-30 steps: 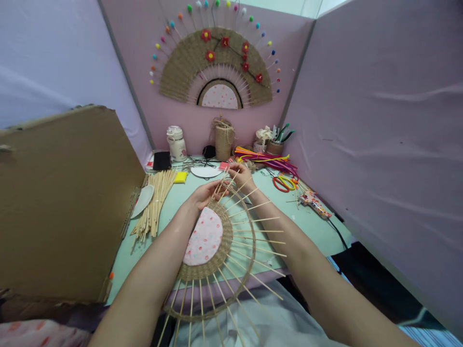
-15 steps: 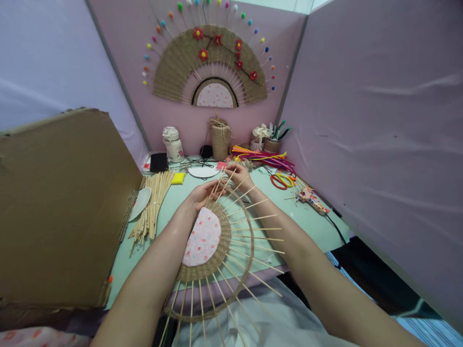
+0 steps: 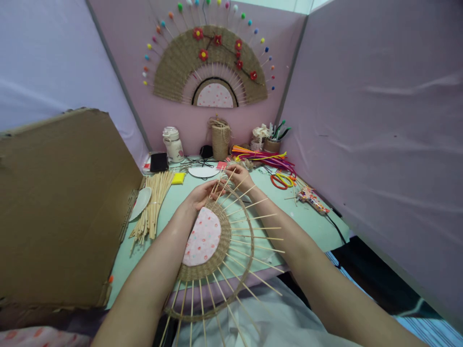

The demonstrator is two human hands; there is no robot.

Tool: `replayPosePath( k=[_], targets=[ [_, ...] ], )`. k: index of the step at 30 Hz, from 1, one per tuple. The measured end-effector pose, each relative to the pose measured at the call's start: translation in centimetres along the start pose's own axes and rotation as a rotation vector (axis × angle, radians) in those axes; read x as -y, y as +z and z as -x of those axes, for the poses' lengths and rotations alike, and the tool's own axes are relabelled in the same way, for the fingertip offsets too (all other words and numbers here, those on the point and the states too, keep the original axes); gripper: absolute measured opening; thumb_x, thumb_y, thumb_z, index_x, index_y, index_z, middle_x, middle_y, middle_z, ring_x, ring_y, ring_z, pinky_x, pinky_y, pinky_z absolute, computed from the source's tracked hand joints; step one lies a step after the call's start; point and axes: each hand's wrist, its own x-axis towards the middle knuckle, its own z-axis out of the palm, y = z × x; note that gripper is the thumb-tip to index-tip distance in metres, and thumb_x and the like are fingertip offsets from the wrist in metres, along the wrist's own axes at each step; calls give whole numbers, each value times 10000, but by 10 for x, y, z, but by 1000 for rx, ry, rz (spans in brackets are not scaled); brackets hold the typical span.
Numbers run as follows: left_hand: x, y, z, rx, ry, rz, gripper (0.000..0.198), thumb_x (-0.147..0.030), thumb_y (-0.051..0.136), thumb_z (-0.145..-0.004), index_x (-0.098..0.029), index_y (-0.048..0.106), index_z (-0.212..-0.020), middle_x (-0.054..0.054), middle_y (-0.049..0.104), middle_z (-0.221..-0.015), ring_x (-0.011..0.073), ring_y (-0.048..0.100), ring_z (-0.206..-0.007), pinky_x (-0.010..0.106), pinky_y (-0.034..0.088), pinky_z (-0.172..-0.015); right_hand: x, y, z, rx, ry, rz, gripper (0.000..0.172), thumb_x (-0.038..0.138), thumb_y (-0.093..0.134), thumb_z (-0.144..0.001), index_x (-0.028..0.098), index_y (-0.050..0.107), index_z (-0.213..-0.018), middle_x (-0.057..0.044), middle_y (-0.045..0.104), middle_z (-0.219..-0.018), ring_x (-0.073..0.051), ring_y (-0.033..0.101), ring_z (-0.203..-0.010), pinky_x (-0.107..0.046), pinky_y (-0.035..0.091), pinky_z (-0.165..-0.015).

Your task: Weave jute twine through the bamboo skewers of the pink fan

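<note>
A half-made fan (image 3: 217, 250) lies across the near table edge and my lap: a pink spotted half-disc, a band of woven twine round it, and thin wooden sticks fanning outward. My left hand (image 3: 203, 193) rests on the far end of the fan, fingers closed on the sticks there. My right hand (image 3: 238, 174) is just beyond it, fingers pinched at the outer twine ring among the stick tips. What the pinch holds is too small to make out.
A big cardboard sheet (image 3: 61, 207) stands at the left. A bundle of sticks (image 3: 154, 205) lies beside it. At the back are a jar (image 3: 172, 143), a twine-wrapped pot (image 3: 220, 140), pipe cleaners (image 3: 264, 158), scissors (image 3: 284, 180) and a glue gun (image 3: 313, 200). A finished fan (image 3: 211, 67) hangs on the wall.
Over the second the view shifted slightly, so everything sits a little lower-left. Both hands keep their places at the fan's far end, with only small finger movement.
</note>
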Motion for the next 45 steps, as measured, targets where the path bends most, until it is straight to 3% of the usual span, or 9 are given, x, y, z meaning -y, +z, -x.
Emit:
replayPosePath(
  k=[12, 24, 40, 45],
  targets=[
    [0, -4, -1, -13, 24, -13, 277, -186, 394, -922, -64, 616, -1035, 115, 645, -752, 144, 662, -650, 94, 342, -324, -1, -3, 1, 49, 17, 17, 287, 386, 753, -563, 189, 602, -707, 48, 501, -563, -74, 379, -483, -235, 283, -473],
    [-1, -4, 0, 0, 16, 10, 340, -185, 368, -931, -76, 564, -1186, 125, 657, -788, 140, 659, -661, 90, 347, -329, 1, -2, 4, 60, 27, 6, 294, 382, 756, -549, 187, 592, -694, 55, 496, -560, -65, 361, -471, -232, 289, -466],
    [0, -4, 0, 14, 24, -16, 335, -169, 403, -914, -75, 582, -1181, 131, 671, -813, 134, 659, -652, 91, 346, -326, 1, -3, 4, 59, 33, -2, 265, 345, 751, -556, 190, 605, -713, 42, 530, -602, -81, 414, -505, -240, 349, -503],
    [0, -2, 1, -17, 33, -11, 295, -158, 396, -914, -61, 602, -1102, 122, 663, -784, 141, 659, -638, 94, 344, -316, 4, -6, 4, 117, 18, -26, 280, 325, 765, -544, 189, 618, -740, 21, 590, -680, -113, 515, -611, -268, 438, -607]
  ],
)
